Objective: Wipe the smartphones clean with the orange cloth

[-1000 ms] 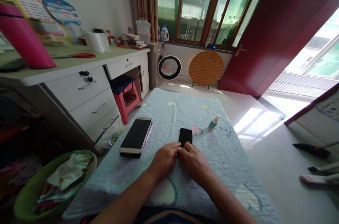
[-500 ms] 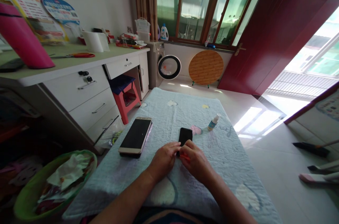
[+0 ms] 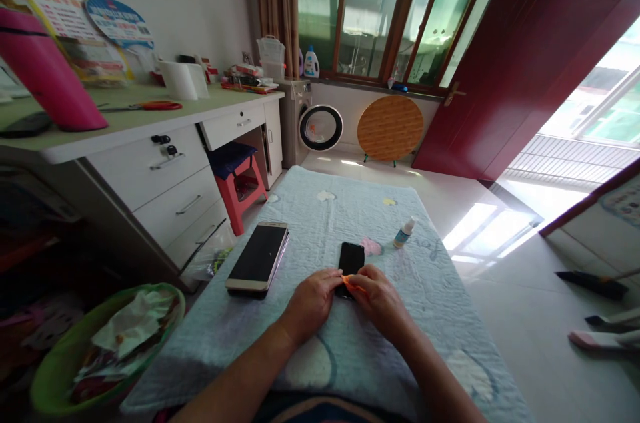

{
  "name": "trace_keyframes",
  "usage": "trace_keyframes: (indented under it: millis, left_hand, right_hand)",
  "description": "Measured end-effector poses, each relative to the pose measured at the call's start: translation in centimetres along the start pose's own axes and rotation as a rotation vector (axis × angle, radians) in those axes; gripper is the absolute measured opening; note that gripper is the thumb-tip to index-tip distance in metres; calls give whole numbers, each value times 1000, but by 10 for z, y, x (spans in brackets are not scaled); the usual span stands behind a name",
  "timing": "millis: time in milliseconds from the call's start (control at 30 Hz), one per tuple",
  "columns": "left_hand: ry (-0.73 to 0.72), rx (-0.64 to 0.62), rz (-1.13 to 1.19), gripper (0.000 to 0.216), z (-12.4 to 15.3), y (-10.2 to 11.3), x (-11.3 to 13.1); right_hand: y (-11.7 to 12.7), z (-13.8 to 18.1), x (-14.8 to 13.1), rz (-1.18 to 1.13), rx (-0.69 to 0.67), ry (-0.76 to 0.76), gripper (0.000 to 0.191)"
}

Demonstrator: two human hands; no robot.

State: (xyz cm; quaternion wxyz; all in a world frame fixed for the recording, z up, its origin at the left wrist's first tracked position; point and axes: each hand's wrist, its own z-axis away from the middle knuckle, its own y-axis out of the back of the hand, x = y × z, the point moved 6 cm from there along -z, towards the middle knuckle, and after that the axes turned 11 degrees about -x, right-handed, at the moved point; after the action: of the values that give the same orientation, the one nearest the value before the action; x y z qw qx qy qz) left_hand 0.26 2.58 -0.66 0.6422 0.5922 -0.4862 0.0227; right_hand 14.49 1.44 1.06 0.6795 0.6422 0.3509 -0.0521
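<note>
A small black smartphone (image 3: 352, 256) lies screen up on the pale blue quilted cover (image 3: 320, 223), its lower part partly behind my hands. My left hand (image 3: 313, 296) is closed at its left edge, the fingertips against the phone and close to an orange cloth (image 3: 354, 281). Pinched in my right hand (image 3: 377, 296), this cloth rests over the lower screen. To the left, a larger gold-framed phone (image 3: 257, 256) lies on top of another dark flat thing. A small spray bottle (image 3: 404, 233) with a white cap stands beyond my right hand.
A white desk (image 3: 170, 189) with drawers runs along the left, a red stool (image 3: 243, 193) beside it. Below left is a green basket (image 3: 55, 369) with paper in it. A washing machine (image 3: 295, 123) with its door open and a round wooden tabletop (image 3: 390, 129) stand at the back.
My right hand has shifted slightly right and its fingers have opened out a little, so more of the orange cloth shows. My left hand stays at the phone's edge.
</note>
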Motion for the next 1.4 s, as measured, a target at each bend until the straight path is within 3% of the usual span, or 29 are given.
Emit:
trace_keyframes:
  millis: [233, 433, 800, 1067, 1233, 1400]
  left_hand:
    - [38, 0, -6, 34, 0, -2, -4]
    - [59, -15, 44, 31, 1, 0, -1]
    - [58, -62, 21, 30, 2, 0, 0]
    - [50, -58, 1, 33, 1, -3, -4]
    - [59, -60, 8, 34, 1, -2, -3]
    - [60, -61, 42, 30, 2, 0, -1]
  right_hand:
    - [1, 1, -10, 51, -131, -5, 20]
    - [-15, -2, -29, 146, -71, 94, 15]
    - [-16, 1, -19, 332, -96, -148, 13]
    - [3, 15, -2, 274, -147, -181, 14]
    - [6, 15, -5, 262, -145, -104, 15]
    - [-7, 5, -18, 282, -131, -27, 15]
